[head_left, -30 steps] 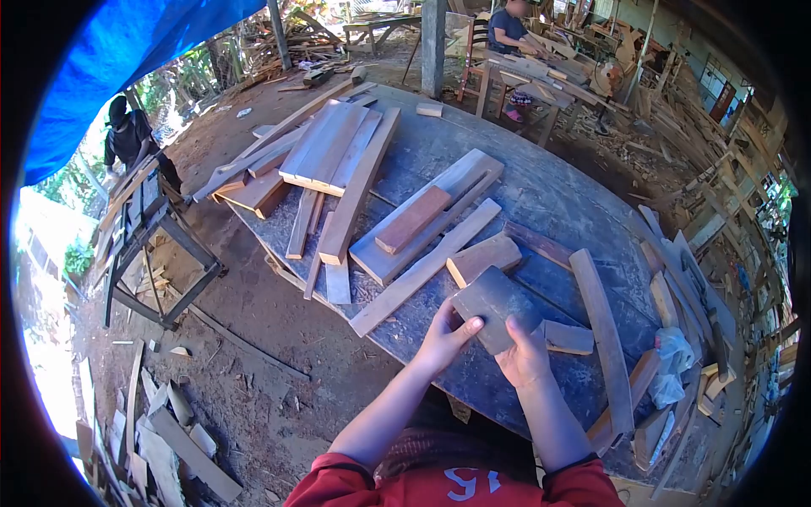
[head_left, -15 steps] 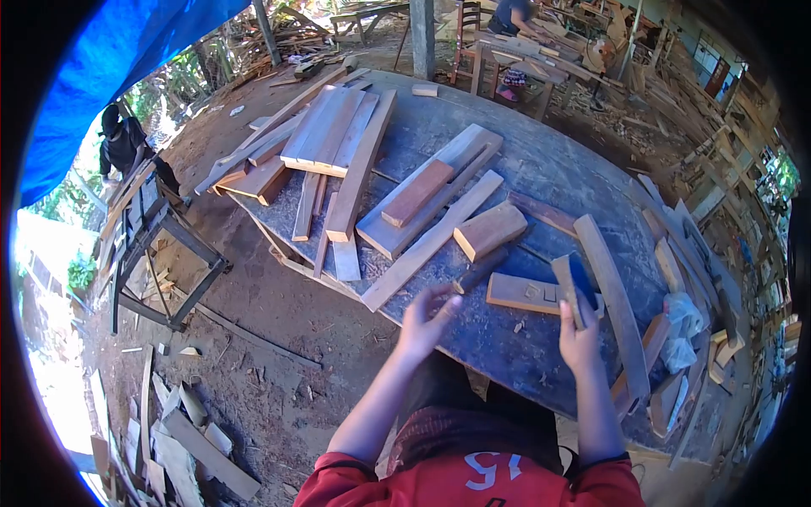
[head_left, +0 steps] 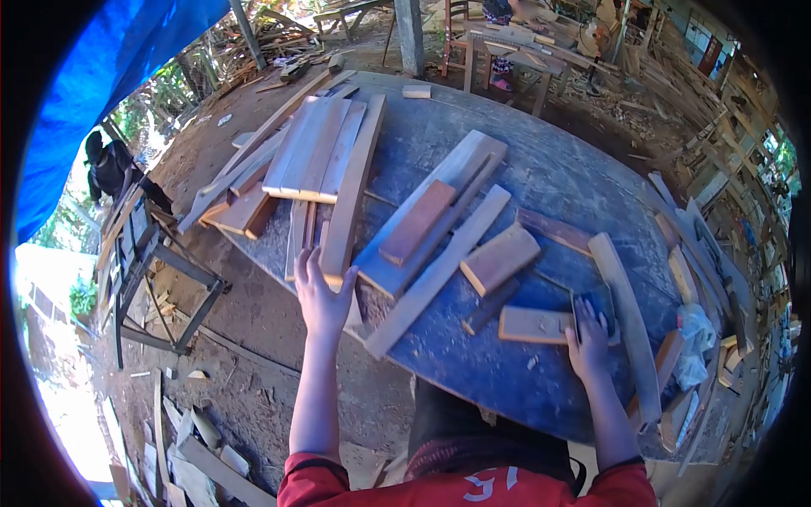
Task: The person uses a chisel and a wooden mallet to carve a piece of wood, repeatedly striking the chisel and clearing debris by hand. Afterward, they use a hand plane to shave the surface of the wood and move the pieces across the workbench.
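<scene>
My left hand (head_left: 323, 296) is over the table's front edge, fingers spread and holding nothing. Its fingertips are right at the near end of a long wooden bar (head_left: 353, 190). A stack of boards (head_left: 314, 152) lies beyond, beside that bar. My right hand (head_left: 590, 342) rests with outstretched fingers on a dark-faced flat piece (head_left: 600, 300), which it partly covers. Beneath and left of this piece lies a light wooden block (head_left: 528, 324) with a round mark. A thicker wooden block (head_left: 500, 258) and a narrow dark piece (head_left: 490, 308) lie nearby.
Long strips (head_left: 443, 266) and a curved bar (head_left: 625, 325) lie across the blue-grey table (head_left: 439, 372). A clear plastic bag (head_left: 694, 342) sits at the right edge. Offcuts (head_left: 211, 460) litter the ground. A person (head_left: 110, 169) stands by a sawhorse-like frame (head_left: 165, 287).
My left hand has moved left to the long bar's end, fingers spreading. My right hand has lowered the dark-faced piece from upright toward the light block, and its fingers now lie over it.
</scene>
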Demonstrator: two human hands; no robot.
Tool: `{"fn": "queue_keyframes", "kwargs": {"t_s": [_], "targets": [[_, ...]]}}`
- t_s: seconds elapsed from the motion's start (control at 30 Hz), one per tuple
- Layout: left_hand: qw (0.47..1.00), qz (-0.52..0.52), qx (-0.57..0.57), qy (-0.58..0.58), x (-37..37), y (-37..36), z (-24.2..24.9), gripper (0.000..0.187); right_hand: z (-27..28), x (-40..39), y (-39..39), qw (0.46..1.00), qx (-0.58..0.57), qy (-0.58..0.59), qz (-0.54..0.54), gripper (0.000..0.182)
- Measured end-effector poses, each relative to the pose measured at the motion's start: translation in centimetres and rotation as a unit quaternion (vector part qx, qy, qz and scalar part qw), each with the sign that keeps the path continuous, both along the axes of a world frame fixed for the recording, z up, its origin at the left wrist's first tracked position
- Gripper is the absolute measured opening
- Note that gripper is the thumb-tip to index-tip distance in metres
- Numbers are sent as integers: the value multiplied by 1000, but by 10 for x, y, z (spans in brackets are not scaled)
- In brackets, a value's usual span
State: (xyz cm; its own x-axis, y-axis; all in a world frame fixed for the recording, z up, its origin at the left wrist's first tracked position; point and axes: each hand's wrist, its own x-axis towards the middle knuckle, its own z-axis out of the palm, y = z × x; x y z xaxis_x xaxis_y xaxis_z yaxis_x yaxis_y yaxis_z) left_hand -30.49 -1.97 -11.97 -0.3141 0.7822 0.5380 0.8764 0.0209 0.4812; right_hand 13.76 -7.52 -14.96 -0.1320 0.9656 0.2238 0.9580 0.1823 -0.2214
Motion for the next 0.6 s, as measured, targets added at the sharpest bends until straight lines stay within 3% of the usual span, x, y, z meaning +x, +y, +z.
{"fn": "queue_keyframes", "kwargs": {"t_s": [0.13, 0.2, 0.23, 0.3, 0.33, 0.43, 0.5, 0.53, 0.6], "targets": [[996, 35, -78, 22, -20, 52, 0, 83, 0, -3, 1, 999, -36, 7, -20, 46], [979, -9, -202, -5, -21, 64, -1, 90, 2, -6, 1, 999, -47, 12, -25, 46], [979, -11, -205, -7, -22, 68, 1, 90, 6, -8, 3, 997, -68, 11, -40, 46], [947, -28, -289, -140, -23, 69, 5, 90, 14, -12, 8, 994, -93, 8, -57, 46], [945, -28, -293, -143, -26, 67, 1, 90, 17, -13, 11, 992, -111, 11, -65, 46], [929, -10, -326, -174, -32, 71, 3, 82, 23, -13, 17, 988, -131, 15, -77, 46], [946, -31, -271, -176, -31, 74, 25, 72, 27, -15, 17, 985, -149, 31, -86, 46], [932, -16, -288, -220, -34, 76, 37, 60, 28, -17, 16, 984, -151, 35, -89, 46], [921, -31, -286, -263, -42, 76, 74, 56, 29, -20, 13, 980, -155, 28, -118, 44]]}}
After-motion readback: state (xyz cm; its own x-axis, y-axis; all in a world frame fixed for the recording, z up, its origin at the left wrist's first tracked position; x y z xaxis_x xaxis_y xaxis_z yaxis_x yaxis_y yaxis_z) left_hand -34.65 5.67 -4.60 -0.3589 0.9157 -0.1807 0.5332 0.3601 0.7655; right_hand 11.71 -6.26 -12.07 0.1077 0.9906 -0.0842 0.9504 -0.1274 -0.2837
